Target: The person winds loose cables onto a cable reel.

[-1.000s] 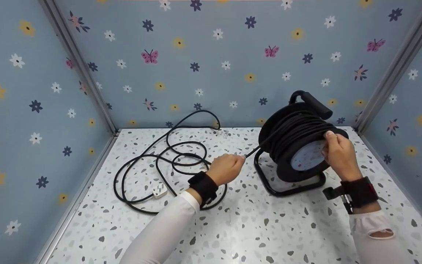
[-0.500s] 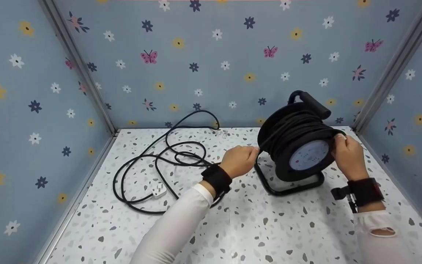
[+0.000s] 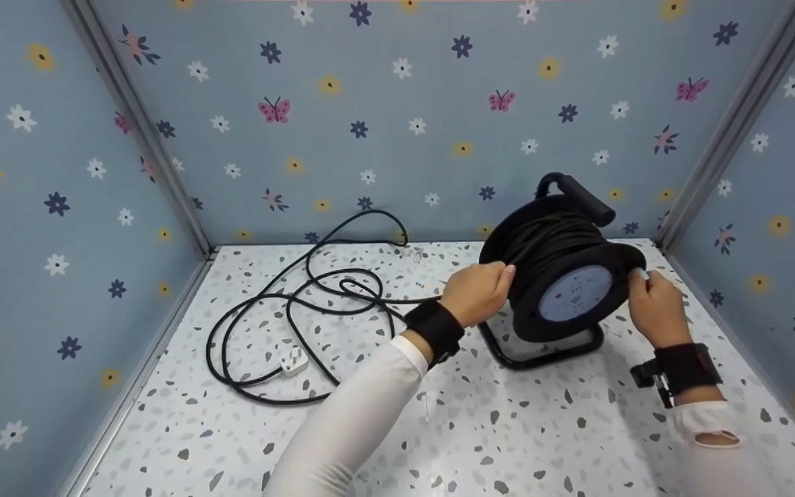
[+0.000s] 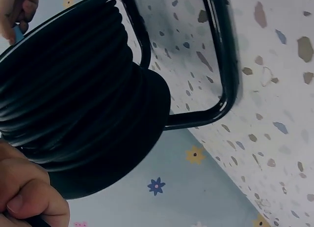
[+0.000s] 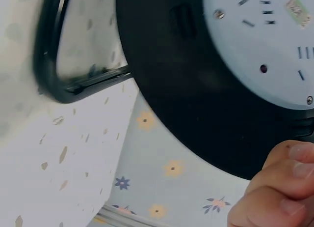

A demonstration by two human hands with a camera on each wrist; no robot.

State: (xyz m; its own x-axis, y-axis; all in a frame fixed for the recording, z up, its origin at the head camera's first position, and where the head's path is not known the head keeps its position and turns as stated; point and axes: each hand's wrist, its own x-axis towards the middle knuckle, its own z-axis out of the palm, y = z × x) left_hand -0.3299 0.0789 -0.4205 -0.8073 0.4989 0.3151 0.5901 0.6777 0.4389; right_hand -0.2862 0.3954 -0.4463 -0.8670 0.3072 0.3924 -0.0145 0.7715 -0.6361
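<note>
At the black cable reel (image 3: 575, 295), the left hand's (image 3: 475, 293) fingers grasp the cable (image 4: 37, 221); the right hand's (image 3: 656, 307) grip a light-blue part (image 4: 18, 33) beside the flange (image 5: 181, 99).

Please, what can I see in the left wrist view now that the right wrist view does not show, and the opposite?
Only the left wrist view shows the left hand, low in the corner, and the wound cable.

Only the right wrist view shows the pale panel, with its slots, screws and sticker.

Both show the right hand, small in the left wrist view, plus the reel, part of its stand, the speckled surface and the flowered wall.
</note>
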